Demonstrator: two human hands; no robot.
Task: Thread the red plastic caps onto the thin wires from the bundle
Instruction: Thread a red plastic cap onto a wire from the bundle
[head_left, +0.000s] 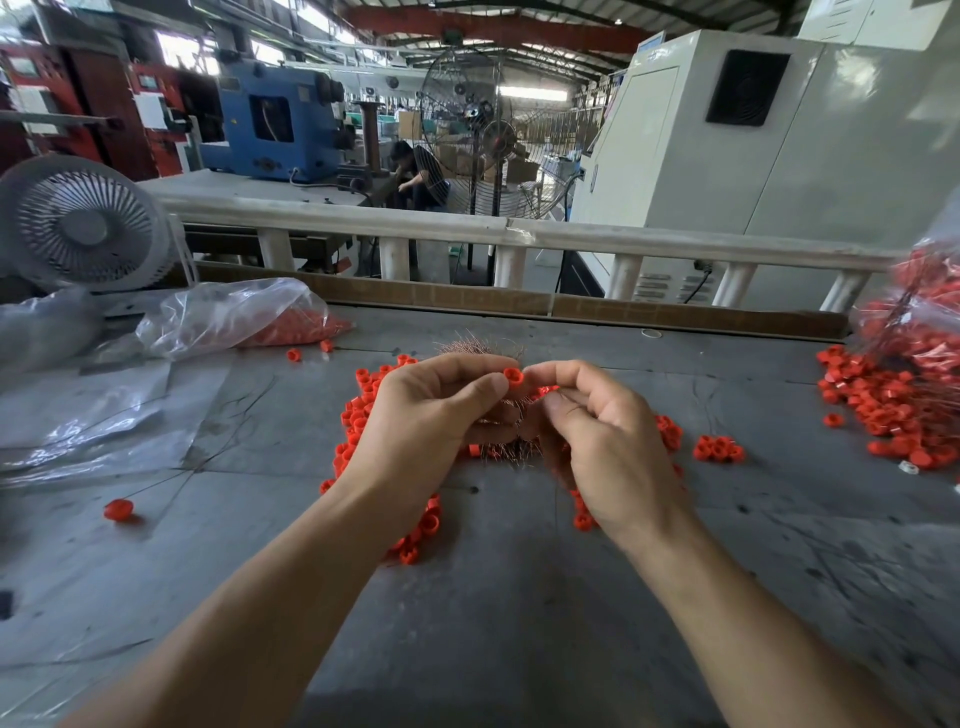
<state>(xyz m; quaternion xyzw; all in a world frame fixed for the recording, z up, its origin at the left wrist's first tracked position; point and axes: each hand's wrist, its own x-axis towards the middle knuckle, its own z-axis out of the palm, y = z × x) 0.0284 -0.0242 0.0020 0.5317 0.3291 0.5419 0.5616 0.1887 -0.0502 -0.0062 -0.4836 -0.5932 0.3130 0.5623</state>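
My left hand (431, 415) pinches a red plastic cap (512, 378) between thumb and forefinger, held up over the table. My right hand (602, 441) meets it from the right, its fingertips pinched together at the cap; any wire between them is too thin to see. Under both hands lies the bundle of thin coppery wires (480, 352), partly hidden. Loose red caps (358, 415) are heaped on the grey table (493, 597) around the bundle.
A clear bag of red caps (291, 325) lies at the back left beside a small white fan (83, 223). A large pile of caps on wires (893, 400) spills from a bag at the right. One threaded cap (118, 509) lies at the left. A railing runs behind.
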